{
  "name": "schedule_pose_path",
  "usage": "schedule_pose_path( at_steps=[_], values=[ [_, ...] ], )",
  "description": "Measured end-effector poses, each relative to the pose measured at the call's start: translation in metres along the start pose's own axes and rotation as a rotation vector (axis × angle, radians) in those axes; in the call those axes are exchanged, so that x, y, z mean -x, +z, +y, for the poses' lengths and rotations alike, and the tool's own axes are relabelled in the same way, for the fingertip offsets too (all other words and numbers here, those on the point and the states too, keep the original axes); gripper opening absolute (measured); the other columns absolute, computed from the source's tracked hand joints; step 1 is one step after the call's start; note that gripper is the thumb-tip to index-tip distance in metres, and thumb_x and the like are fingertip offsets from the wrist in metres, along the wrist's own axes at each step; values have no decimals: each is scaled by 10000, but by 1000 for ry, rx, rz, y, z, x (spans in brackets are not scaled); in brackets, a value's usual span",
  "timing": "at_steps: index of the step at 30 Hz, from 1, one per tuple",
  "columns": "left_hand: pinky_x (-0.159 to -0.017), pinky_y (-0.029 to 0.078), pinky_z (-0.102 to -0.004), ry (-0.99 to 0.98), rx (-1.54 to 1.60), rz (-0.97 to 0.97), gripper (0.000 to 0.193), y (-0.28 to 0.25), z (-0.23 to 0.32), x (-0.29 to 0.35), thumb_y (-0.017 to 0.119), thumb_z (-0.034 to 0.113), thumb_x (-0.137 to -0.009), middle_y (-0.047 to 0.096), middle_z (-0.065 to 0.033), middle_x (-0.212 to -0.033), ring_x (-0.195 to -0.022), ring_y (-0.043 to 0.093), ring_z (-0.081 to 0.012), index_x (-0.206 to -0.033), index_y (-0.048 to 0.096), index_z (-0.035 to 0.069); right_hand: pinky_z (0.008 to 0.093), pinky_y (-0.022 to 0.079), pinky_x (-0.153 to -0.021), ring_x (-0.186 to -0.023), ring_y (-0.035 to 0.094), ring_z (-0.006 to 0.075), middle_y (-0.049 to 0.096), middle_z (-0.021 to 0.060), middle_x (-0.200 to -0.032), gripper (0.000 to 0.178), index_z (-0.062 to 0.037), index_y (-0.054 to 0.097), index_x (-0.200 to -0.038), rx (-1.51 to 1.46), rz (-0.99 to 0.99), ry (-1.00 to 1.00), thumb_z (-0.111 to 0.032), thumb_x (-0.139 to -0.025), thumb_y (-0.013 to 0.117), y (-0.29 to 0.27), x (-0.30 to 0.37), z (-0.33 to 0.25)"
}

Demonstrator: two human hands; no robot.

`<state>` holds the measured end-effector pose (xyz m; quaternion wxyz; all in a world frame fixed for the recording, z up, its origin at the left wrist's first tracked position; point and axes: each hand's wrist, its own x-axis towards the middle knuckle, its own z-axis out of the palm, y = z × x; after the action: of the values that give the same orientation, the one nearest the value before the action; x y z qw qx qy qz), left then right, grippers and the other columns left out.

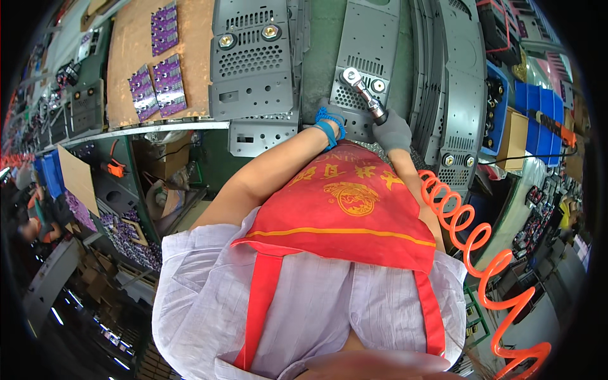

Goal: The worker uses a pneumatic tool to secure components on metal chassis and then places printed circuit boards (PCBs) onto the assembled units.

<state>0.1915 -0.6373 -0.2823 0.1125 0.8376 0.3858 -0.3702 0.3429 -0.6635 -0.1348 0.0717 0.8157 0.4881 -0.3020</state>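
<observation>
My right hand (393, 132), in a grey glove, is closed round the dark handle of a silver air ratchet wrench (363, 90). The round wrench head lies over a grey perforated metal panel (366, 39) on the green bench. Beside the wrench, one round metal fitting (378, 85) shows on this panel; whether the head touches a second fitting I cannot tell. My left hand (330, 111), also gloved in grey, is at the panel's near left edge. A blue coiled band circles that wrist, and the fingers are mostly hidden.
Stacked grey panels (250, 79) with brass fittings stand left, and more panels (457, 82) lean right. Purple circuit boards (168, 85) lie on a brown board (130, 38). An orange coiled air hose (478, 237) trails along my right side. Blue bins (538, 104) stand far right.
</observation>
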Motion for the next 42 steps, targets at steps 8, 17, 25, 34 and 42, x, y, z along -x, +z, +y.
schedule_pose_path(
  at_steps=[8, 17, 25, 34, 42],
  values=[
    [-925, 438, -387, 30, -29, -16, 354, -34, 10, 26, 423, 297, -929, 593, -119, -1220, -1110, 565, -220, -1153, 605, 91, 440, 490, -808, -928, 625, 390, 659, 206, -978, 378, -53, 628, -1017, -201, -28, 61, -266, -706, 646, -20, 30, -4],
    [-800, 495, -419, -781, 1753, 517, 409, -54, 27, 70, 616, 196, -797, 619, -250, -1119, -981, 631, -366, -1139, 585, -26, 357, 472, -659, -678, 607, 226, 644, 127, -774, 410, -4, 614, -1000, -503, 101, -84, -255, -687, 700, -123, 91, 143],
    [-949, 438, -384, 142, 1651, 60, 576, -134, 216, 105, 587, 403, -880, 594, -274, -1133, -1075, 574, -364, -1222, 519, -56, 263, 389, -473, -503, 492, 94, 539, 13, -617, 201, -35, 573, -834, -589, 163, 14, -150, -713, 684, -148, 117, 305],
    [-666, 505, -447, -290, 1943, 543, 343, -154, 248, 116, 482, 303, -959, 617, -239, -831, -754, 633, -381, -1023, 543, -29, 342, 454, -696, -690, 578, 237, 620, 125, -774, 332, -19, 616, -956, -272, 116, -96, -218, -701, 692, -130, 98, 338],
    [-350, 488, -317, -269, 1953, 582, 390, -139, 239, 102, 448, 352, -967, 561, -104, -795, -487, 579, -217, -1094, 535, -6, 355, 474, -698, -730, 628, 299, 643, 171, -807, 346, -15, 608, -987, -156, 112, -260, -208, -707, 678, -125, 74, 341]
  ],
)
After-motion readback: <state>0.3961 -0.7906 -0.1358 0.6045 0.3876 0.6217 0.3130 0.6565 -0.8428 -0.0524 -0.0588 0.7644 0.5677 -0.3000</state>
